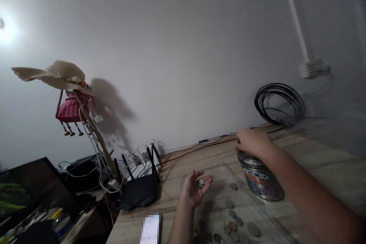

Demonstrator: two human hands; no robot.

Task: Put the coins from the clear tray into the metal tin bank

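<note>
My left hand (195,191) is turned palm up over a clear plastic tray (225,167), fingers partly curled, with a silver coin (201,183) resting in it. Several coins, silver and brass-coloured, lie loose in the tray below, among them a brass one (233,225). At the right stands a round metal tin (261,181) with a printed label, upright on the wooden table. Over its mouth is my right hand (253,143), bent downward at the rim. The fingertips of that hand are hidden, and so is whatever the tin holds.
A phone (150,229) lies left of the tray. Beyond it stands a black router (140,190) with antennas and tangled cables. A black cable coil (278,103) leans on the wall. At left are a monitor (31,194) and a straw hat (65,72) on a branch-like stand.
</note>
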